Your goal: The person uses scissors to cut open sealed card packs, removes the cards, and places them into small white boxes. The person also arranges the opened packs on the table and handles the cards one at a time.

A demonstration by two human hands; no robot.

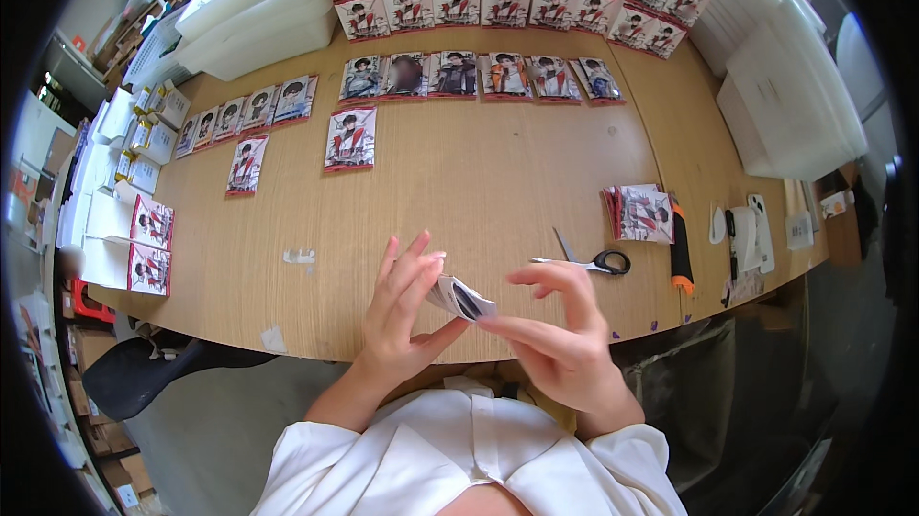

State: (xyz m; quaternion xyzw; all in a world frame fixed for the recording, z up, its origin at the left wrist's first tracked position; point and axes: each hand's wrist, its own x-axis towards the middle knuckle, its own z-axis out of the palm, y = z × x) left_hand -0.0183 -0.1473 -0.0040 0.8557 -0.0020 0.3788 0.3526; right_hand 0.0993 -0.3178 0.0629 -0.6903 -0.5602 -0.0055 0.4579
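On my feed the small pale packet sits near the centre of the frame, tilted, a dark patch showing toward its right end. The left hand is partly curled and has it between thumb and raised fingers. The right hand is loosely spread, thumb tip at the packet's right end, forefinger clear; I see nothing gripped in it. I'd judge the step as opening the packet or checking its contents, though I can't tell which. Next, I think, calls for the left grip staying steady while the right finger and thumb close gently on that end.
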